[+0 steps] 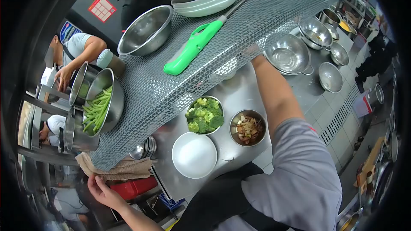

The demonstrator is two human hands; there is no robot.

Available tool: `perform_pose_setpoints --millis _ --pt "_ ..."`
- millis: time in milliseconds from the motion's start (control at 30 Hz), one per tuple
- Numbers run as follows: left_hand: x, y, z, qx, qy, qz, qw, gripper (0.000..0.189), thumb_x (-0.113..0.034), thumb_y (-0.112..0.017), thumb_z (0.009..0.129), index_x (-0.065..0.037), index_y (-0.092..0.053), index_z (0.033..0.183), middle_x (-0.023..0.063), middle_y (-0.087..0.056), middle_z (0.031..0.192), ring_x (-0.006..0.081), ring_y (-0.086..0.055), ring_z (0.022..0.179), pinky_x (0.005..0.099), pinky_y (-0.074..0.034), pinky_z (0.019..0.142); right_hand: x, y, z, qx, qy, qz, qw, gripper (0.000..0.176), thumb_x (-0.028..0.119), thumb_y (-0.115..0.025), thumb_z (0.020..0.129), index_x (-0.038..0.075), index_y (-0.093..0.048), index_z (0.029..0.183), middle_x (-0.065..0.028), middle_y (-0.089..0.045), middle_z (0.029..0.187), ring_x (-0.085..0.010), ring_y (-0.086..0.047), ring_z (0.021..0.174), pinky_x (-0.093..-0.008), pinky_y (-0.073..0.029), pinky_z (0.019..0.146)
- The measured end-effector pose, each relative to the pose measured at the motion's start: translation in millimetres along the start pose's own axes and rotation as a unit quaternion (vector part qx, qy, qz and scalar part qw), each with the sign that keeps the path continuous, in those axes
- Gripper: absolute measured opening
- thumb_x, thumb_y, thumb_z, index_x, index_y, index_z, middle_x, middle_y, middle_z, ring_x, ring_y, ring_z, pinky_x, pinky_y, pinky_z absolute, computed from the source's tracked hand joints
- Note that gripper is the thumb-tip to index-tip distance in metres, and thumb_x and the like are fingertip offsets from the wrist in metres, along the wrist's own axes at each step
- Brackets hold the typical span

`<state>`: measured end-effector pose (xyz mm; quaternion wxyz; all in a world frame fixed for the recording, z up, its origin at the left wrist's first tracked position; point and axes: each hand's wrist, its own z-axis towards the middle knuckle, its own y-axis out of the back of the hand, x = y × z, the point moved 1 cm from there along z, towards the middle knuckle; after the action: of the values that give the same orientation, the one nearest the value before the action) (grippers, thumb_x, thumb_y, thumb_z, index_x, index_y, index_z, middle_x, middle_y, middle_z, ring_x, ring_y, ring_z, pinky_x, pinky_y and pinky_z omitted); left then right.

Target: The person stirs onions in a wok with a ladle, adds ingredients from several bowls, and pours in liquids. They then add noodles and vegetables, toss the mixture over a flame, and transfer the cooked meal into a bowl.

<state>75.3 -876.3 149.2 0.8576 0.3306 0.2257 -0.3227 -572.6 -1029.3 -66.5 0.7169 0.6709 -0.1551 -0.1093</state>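
My left hand [102,191] is at the lower left with its fingers apart, holding nothing, just below a folded brown towel [117,166]. My right arm reaches forward under the mesh-covered shelf [141,111]. There my right hand [249,52] shows only faintly through the mesh, so its fingers and anything in them cannot be made out. Close to it is a pale rounded thing [227,69], partly hidden. On the steel counter between my arms stand a bowl of broccoli [204,115], a metal bowl of chopped brown and pale pieces [248,128] and a white plate [194,155].
A green gas lighter [195,48] lies on the shelf beside a steel bowl [145,31] and stacked white dishes [207,5]. Green beans [97,109] fill a bowl at left. Strainers [287,53] stand at right. A co-worker [79,49] is beyond the shelf.
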Motion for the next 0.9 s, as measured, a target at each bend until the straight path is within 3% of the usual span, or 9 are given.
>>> perform_pose_setpoints --millis 100,300,367,500,533,567,633,667,900 --pt "15 -10 -8 -0.06 0.087 -0.047 0.993 0.048 -0.02 -0.059 0.092 -0.001 -0.036 0.13 0.0095 -0.048 0.115 0.0184 -0.047 0.103 0.0309 -0.042 0.085 5 -28 -18 -0.247 0.088 0.071 0.962 0.033 0.02 -0.046 0.089 0.013 -0.058 0.118 -0.0132 -0.064 0.111 -0.031 -0.061 0.102 -0.04 -0.047 0.092" --pt "59 -11 -21 0.033 0.216 -0.065 0.974 0.057 -0.025 -0.058 0.093 0.004 -0.034 0.135 0.0168 -0.043 0.133 0.0231 -0.042 0.119 0.0352 -0.032 0.103 17 -25 -47 -0.065 -0.066 0.116 0.989 0.037 0.017 -0.049 0.087 0.014 -0.056 0.123 -0.0173 -0.062 0.114 -0.0312 -0.063 0.098 -0.0397 -0.049 0.087" --pt "89 -15 -28 0.057 0.209 -0.088 0.972 0.051 -0.024 -0.052 0.096 0.006 -0.036 0.133 0.0173 -0.046 0.132 0.0222 -0.043 0.119 0.0342 -0.031 0.104 46 -21 -47 -0.018 0.113 -0.071 0.991 0.042 0.017 -0.051 0.086 0.017 -0.054 0.128 -0.0206 -0.065 0.105 -0.0326 -0.065 0.089 -0.0402 -0.051 0.079" --pt "85 -21 -31 0.029 0.223 -0.153 0.962 0.042 -0.018 -0.046 0.097 0.005 -0.038 0.131 0.0161 -0.049 0.127 0.0237 -0.049 0.114 0.0349 -0.035 0.099 126 42 -106 0.224 0.136 0.265 0.928 0.067 0.009 -0.048 0.076 0.011 -0.036 0.142 -0.0195 -0.066 0.086 -0.0276 -0.065 0.071 -0.0397 -0.051 0.065" --pt "77 -24 -27 0.043 0.243 -0.196 0.949 0.039 -0.019 -0.044 0.097 0.003 -0.04 0.129 0.0151 -0.052 0.123 0.024 -0.053 0.109 0.0358 -0.041 0.094 129 39 -109 0.229 0.096 0.294 0.923 0.051 0.04 -0.045 0.091 -0.001 -0.066 0.071 -0.0211 -0.065 0.072 -0.0305 -0.065 0.075 -0.0412 -0.049 0.075" --pt "74 -28 -23 0.054 0.262 -0.239 0.933 0.037 -0.02 -0.042 0.097 0.001 -0.042 0.127 0.014 -0.054 0.118 0.0243 -0.057 0.104 0.0368 -0.046 0.089 120 29 -103 0.222 0.09 0.293 0.926 0.051 0.04 -0.045 0.091 -0.001 -0.066 0.071 -0.0211 -0.065 0.072 -0.0305 -0.065 0.075 -0.0412 -0.049 0.075" --pt "83 -23 -21 0.06 0.276 -0.253 0.925 0.038 -0.021 -0.042 0.097 0.001 -0.042 0.127 0.0142 -0.054 0.118 0.0257 -0.058 0.102 0.0378 -0.049 0.084 98 12 -82 0.033 0.183 0.126 0.975 0.045 0.036 -0.049 0.09 -0.002 -0.066 0.075 -0.021 -0.065 0.072 -0.0269 -0.065 0.073 -0.038 -0.05 0.073" --pt "74 -21 -22 0.077 0.283 -0.258 0.921 0.037 -0.018 -0.039 0.097 0.002 -0.043 0.128 0.0146 -0.053 0.121 0.0251 -0.057 0.106 0.0375 -0.048 0.088 72 32 -88 0.137 -0.035 0.365 0.92 0.04 0.032 -0.049 0.09 -0.003 -0.066 0.082 -0.0224 -0.066 0.082 -0.025 -0.066 0.078 -0.0378 -0.05 0.072" --pt "74 1 -36 0.116 0.325 -0.353 0.87 0.048 -0.033 -0.044 0.098 0.001 -0.042 0.131 0.0136 -0.054 0.124 0.0263 -0.054 0.113 0.039 -0.045 0.094 114 80 -133 0.103 0.212 0.212 0.948 0.042 0.027 -0.057 0.083 0.01 -0.057 0.122 -0.0152 -0.059 0.12 -0.0302 -0.061 0.101 -0.0349 -0.05 0.084"
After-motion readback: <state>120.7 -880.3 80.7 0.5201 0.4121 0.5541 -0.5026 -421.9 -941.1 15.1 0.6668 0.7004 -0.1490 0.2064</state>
